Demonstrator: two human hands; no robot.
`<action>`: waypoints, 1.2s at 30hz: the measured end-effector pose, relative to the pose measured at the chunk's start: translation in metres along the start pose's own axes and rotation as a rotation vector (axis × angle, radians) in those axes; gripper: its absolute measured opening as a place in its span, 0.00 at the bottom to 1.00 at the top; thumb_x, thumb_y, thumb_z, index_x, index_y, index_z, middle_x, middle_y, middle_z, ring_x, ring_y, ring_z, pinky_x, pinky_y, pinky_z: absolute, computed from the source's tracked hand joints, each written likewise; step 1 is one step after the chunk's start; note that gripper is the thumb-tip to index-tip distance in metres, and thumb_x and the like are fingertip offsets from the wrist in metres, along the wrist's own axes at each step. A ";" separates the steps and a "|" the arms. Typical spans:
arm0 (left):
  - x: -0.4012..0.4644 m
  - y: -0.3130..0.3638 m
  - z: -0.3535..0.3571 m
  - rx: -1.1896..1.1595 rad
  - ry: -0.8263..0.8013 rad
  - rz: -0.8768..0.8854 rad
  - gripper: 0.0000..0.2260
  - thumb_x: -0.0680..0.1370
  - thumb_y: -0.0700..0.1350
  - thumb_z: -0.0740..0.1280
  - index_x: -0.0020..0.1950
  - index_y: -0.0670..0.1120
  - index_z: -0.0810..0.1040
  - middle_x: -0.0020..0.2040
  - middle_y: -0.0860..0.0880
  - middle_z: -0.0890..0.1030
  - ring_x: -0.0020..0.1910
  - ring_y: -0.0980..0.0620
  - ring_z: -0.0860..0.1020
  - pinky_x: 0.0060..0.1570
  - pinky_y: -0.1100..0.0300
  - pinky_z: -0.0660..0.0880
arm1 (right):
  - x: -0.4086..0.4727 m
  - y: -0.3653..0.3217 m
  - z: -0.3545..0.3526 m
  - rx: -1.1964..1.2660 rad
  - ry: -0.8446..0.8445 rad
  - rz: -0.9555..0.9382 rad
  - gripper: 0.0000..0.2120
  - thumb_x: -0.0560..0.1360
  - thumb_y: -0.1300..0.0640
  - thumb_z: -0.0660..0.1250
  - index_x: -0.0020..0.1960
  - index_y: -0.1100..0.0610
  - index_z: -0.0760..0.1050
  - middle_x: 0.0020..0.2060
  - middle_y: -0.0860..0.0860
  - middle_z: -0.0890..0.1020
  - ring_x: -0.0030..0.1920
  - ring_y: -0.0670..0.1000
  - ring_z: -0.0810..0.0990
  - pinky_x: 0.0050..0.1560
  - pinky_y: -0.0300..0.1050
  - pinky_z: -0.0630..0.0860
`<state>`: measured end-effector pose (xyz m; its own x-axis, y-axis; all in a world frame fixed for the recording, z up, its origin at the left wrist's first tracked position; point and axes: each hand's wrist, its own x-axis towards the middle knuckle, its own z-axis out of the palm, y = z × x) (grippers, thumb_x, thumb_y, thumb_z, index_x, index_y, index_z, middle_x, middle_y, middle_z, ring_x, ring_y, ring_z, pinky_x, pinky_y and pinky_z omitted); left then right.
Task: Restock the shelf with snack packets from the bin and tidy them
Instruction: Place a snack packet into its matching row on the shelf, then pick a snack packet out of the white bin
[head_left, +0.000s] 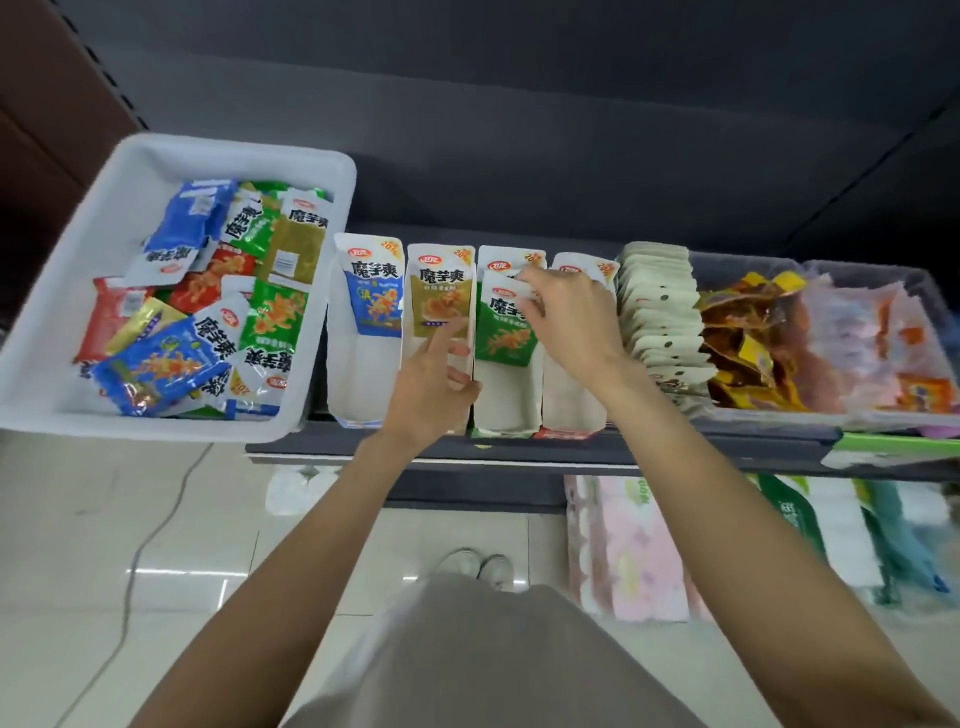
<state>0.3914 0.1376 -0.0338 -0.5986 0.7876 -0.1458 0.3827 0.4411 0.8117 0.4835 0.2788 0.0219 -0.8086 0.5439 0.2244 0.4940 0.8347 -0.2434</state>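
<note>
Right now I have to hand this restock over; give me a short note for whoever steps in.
Right hand: pinches the top of a green packet, setting it into the third white display box.
Left hand: open, fingers touching the olive packet in the second box.
Things: white bin sits at the shelf's left end, with many mixed packets inside. Four display boxes stand side by side on the shelf.
Done: the blue packet and the olive one stand in their boxes.
Left: seat the green packet, move the remaining bin packets across, straighten the rows.
</note>
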 end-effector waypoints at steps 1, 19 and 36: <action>-0.001 0.001 0.001 0.005 0.007 0.001 0.29 0.72 0.39 0.71 0.71 0.51 0.64 0.53 0.53 0.76 0.39 0.58 0.78 0.45 0.63 0.75 | 0.005 0.002 0.002 0.001 0.001 0.010 0.11 0.77 0.59 0.64 0.58 0.54 0.77 0.46 0.55 0.83 0.49 0.57 0.80 0.39 0.44 0.68; -0.039 0.026 -0.033 0.058 0.408 0.212 0.10 0.77 0.47 0.65 0.59 0.53 0.76 0.44 0.55 0.80 0.43 0.59 0.76 0.45 0.66 0.74 | -0.033 -0.009 -0.011 0.465 0.219 0.010 0.08 0.76 0.59 0.65 0.54 0.55 0.79 0.44 0.48 0.82 0.40 0.45 0.77 0.43 0.38 0.74; -0.019 -0.106 -0.216 0.582 0.033 -0.245 0.25 0.69 0.65 0.69 0.57 0.50 0.76 0.49 0.54 0.81 0.46 0.54 0.78 0.44 0.60 0.70 | 0.059 -0.210 0.072 0.133 -0.373 -0.384 0.22 0.75 0.66 0.64 0.68 0.53 0.70 0.66 0.50 0.74 0.66 0.52 0.70 0.66 0.49 0.68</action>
<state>0.2099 -0.0171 0.0048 -0.7349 0.6249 -0.2636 0.5466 0.7758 0.3152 0.3085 0.1296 0.0182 -0.9931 0.1151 -0.0234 0.1163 0.9358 -0.3329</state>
